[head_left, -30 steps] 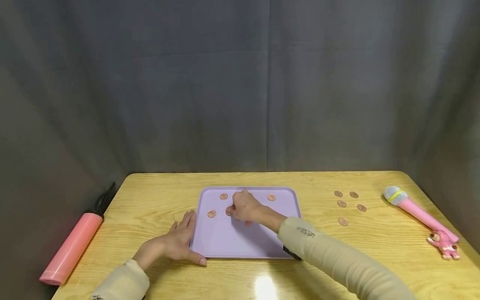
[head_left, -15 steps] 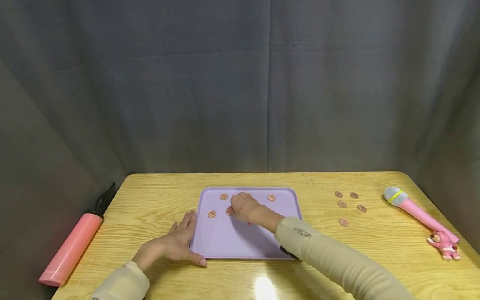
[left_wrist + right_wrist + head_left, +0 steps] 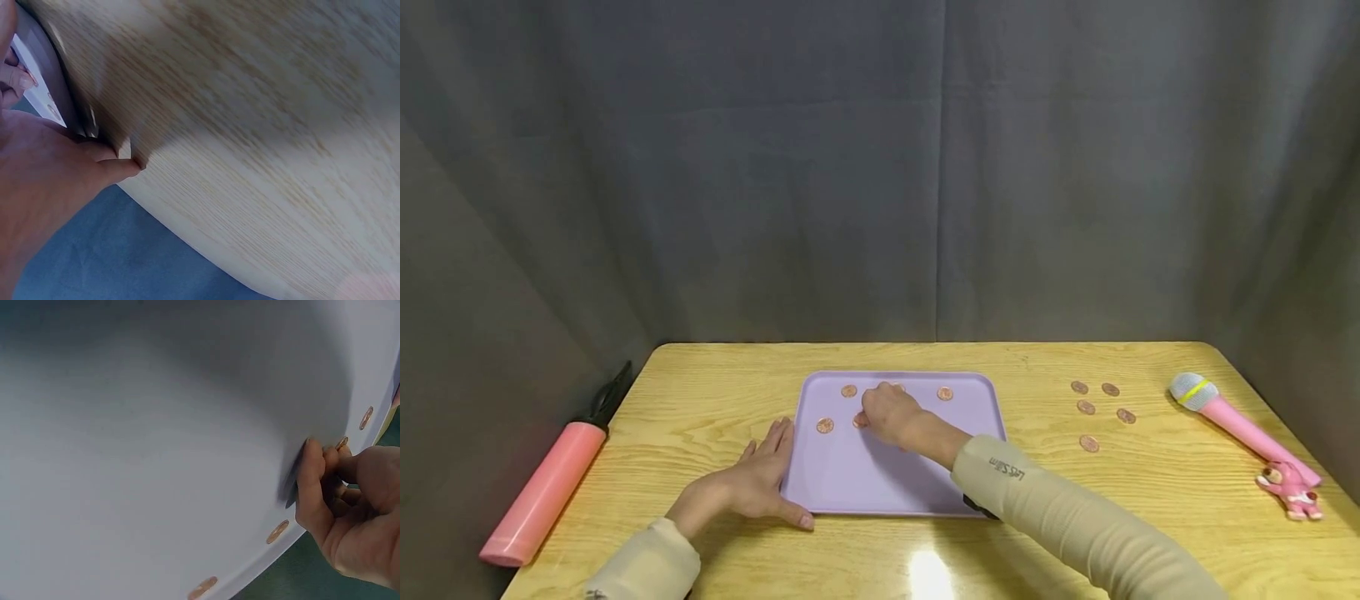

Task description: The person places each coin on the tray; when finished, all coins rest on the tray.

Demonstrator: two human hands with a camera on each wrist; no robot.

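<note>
My right hand (image 3: 891,414) is over the upper middle of a lilac tray (image 3: 880,496), fingers curled down. Its thumb and fingertips pinch at a copper-coloured coin (image 3: 342,443), which peeks out left of the hand in the head view. Other coins lie on the tray: one coin (image 3: 825,425) to the left, another (image 3: 848,390) behind it, one (image 3: 277,532) beyond the knuckles and one (image 3: 945,392) at the far right. My left hand (image 3: 756,483) rests on the table against the tray's left edge, fingers extended, thumb (image 3: 796,514) at the near corner.
Several coins (image 3: 1086,407) lie on the wooden table (image 3: 715,392) right of the tray. A pink toy microphone (image 3: 1236,423) and a small pink bear figure (image 3: 1290,490) are at the right edge. A pink hand pump (image 3: 546,492) lies along the left edge. Grey curtains (image 3: 865,208) enclose the table.
The right hand has shifted very slightly right over the tray, with its fingertips still at the same coin. The left hand stays in place.
</note>
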